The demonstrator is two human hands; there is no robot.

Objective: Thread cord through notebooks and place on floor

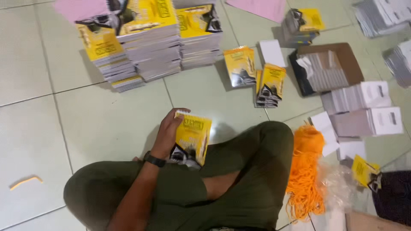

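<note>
On my lap, just above the crossed legs: one yellow booklet (191, 139), black-and-white picture at its lower end, held tilted over the floor tiles (107, 119).

Item 1, grip. Left hand (168, 133) wraps the booklet's left edge; fingers curl over the top-left corner, thumb side hidden behind the cover. Hand is closed around it, booklet's bulk sticking out to the right of the palm. Black wristwatch (154, 160) on that wrist. Right hand: I don't see it anywhere in frame, so can't say what it's doing.

Item 2, me. Olive-green trousers (252, 171), knees folded, seated on the floor.

Item 3, nr the right knee. Bundle of orange string (305, 171), touching a crumpled clear plastic bag (338, 184). One more yellow booklet (364, 171) beyond that, partly on a dark cloth.

Item 4, mid floor. Two yellow booklets (240, 66) and (270, 84) lying loose, well apart from the held one.

Item 5, far end. Tall stacks of booklets (145, 42), same yellow covers on top, approx three piles side by side. A pink sheet (79, 8) lies over the top-left pile.

Item 6, right side. Open cardboard box (342, 57) w/ white packs inside; more white packs (364, 109) stacked beside it.

Item 7, far left. Small yellow strip (25, 181) alone on the tiles.
</note>
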